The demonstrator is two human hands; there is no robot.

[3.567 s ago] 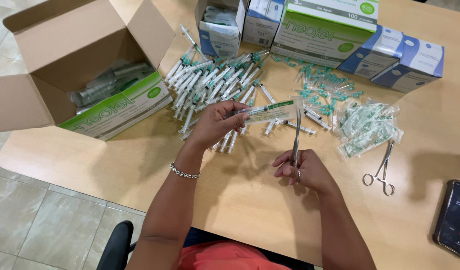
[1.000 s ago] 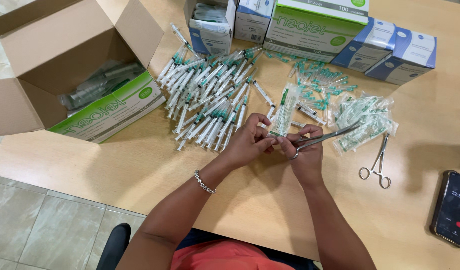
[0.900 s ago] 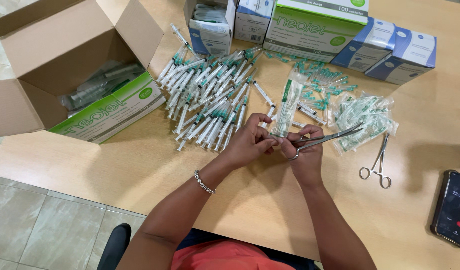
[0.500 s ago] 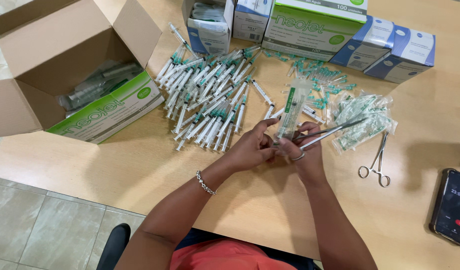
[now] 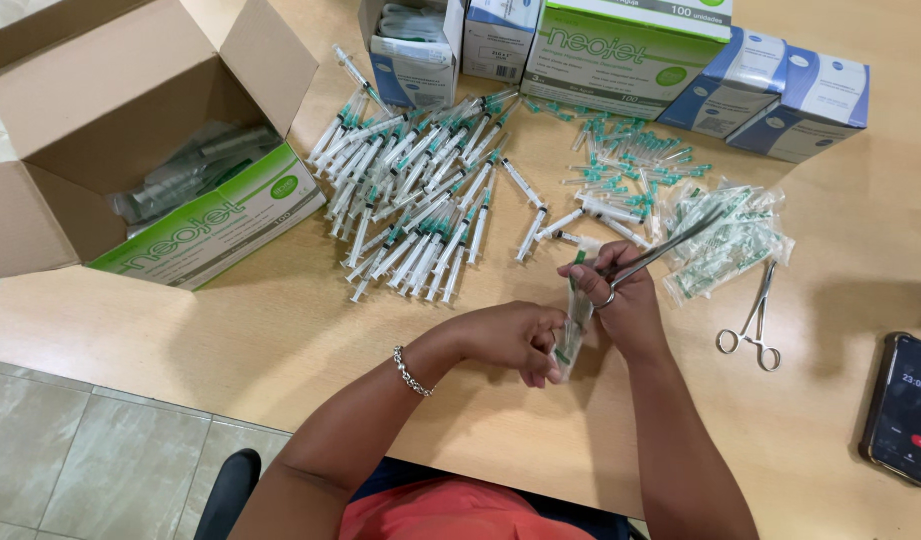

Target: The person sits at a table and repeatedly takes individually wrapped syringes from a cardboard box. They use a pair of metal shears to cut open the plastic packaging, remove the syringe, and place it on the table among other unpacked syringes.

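Nearest, left hand (image 5: pixel 515 340) pinching the near end of a packeted syringe (image 5: pixel 572 325), grip closed on it. Just right, right hand (image 5: pixel 620 300) gripping scissors (image 5: pixel 660 248) and touching the packet's far end. Packet upright between both hands, long axis near to far, above the tabletop (image 5: pixel 280 340); scissor blades angled far-right. Spare scissors (image 5: pixel 750 320) lying right, phone (image 5: pixel 905 405) at right edge. Farther: loose syringes (image 5: pixel 420 200) heaped mid-table, capped needles (image 5: pixel 630 165) and empty wrappers (image 5: pixel 725 235) to their right. Left, open carton (image 5: pixel 130 120) containing bagged syringes and a green-white box (image 5: pixel 215 225). Farthest, row of boxes (image 5: pixel 620 50), one open with packets inside.
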